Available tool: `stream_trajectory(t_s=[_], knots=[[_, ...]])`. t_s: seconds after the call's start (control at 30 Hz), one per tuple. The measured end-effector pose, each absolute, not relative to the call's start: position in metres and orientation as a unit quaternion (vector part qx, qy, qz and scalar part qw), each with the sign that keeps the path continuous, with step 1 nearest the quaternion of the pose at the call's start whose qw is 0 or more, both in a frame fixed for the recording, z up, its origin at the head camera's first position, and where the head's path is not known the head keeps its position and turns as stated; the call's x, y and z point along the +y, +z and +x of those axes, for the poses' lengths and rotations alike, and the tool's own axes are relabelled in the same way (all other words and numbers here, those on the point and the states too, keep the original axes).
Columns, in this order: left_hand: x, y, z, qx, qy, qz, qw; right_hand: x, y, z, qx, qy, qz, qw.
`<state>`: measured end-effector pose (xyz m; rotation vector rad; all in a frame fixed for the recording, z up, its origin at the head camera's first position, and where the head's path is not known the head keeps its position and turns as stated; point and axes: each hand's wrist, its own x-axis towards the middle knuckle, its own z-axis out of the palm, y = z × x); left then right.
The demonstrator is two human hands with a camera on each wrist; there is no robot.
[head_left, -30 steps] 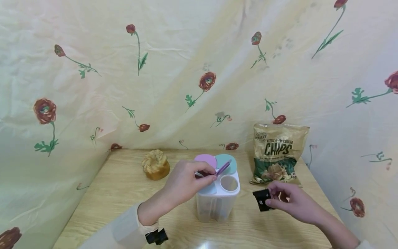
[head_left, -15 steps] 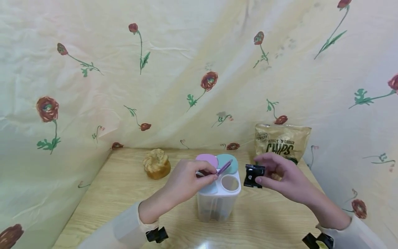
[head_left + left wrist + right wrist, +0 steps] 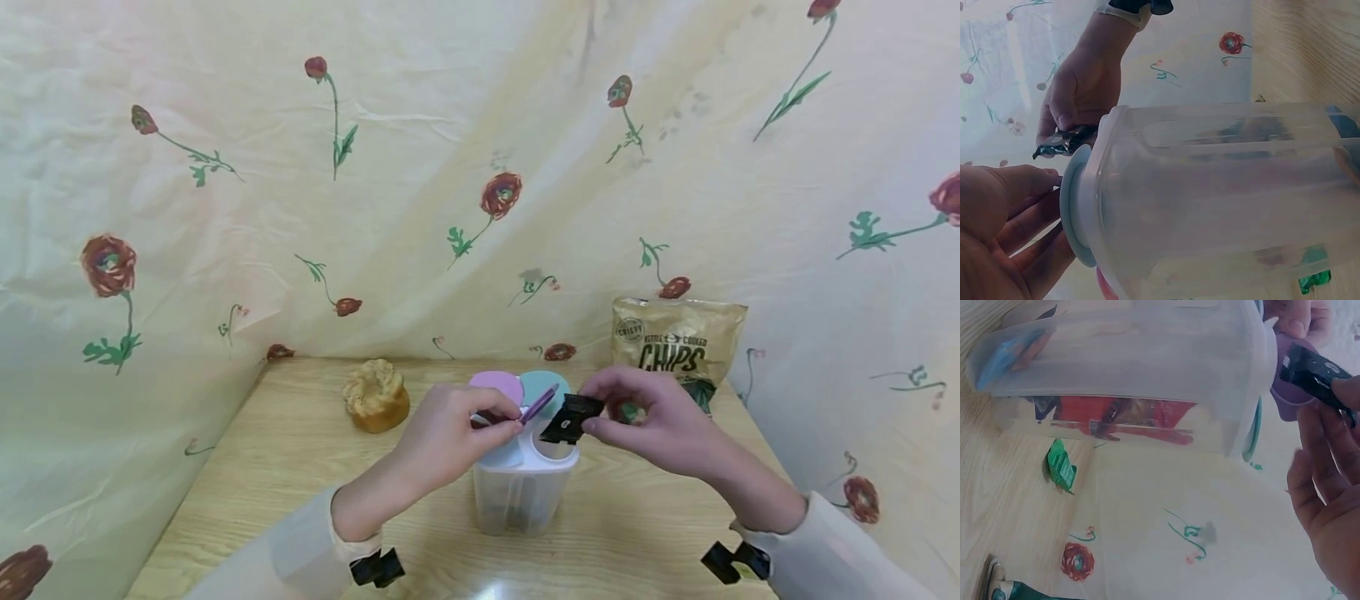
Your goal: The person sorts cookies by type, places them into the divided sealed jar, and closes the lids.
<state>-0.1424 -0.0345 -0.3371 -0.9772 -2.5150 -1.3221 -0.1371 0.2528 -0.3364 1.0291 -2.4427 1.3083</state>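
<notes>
My left hand (image 3: 450,429) pinches a purple lid (image 3: 540,403) and holds it tilted up over the clear storage container (image 3: 521,500). Between the thumb and fingers of my right hand (image 3: 667,421) is a small black wrapped packet (image 3: 572,419), right above the container's uncovered round opening. Pink (image 3: 497,385), teal (image 3: 542,390) and light blue (image 3: 504,454) lids cover the other openings. Through the walls in the right wrist view show a blue packet (image 3: 1007,359) and red wrapped pieces (image 3: 1085,414).
A ring-shaped bun (image 3: 377,400) sits left on the wooden table (image 3: 277,467). At the right back stands a chips bag (image 3: 667,329), partly behind my right hand. A small green packet (image 3: 1061,466) lies beside the container in the right wrist view. A flowered cloth (image 3: 420,167) hangs behind.
My right hand has risen and moved left, bringing the black packet from the table's right side to above the opening. The left hand keeps holding the purple lid in place.
</notes>
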Motion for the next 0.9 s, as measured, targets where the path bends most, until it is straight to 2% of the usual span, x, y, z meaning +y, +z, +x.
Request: stream_trajectory(t_s=[0.17, 0.4, 0.9], knots=[[-0.035, -0.338, -0.143, -0.832, -0.441, -0.329, 0.070, 0.248, -0.342, -0.141, -0.829, 0.423, 0.348, 0.111], [-0.034, -0.338, -0.143, -0.830, -0.443, -0.331, 0.074, 0.244, -0.348, -0.148, -0.789, 0.406, 0.442, 0.127], [-0.034, -0.338, -0.143, -0.829, -0.444, -0.332, 0.077, 0.237, -0.341, -0.149, -0.821, 0.380, 0.411, 0.112]])
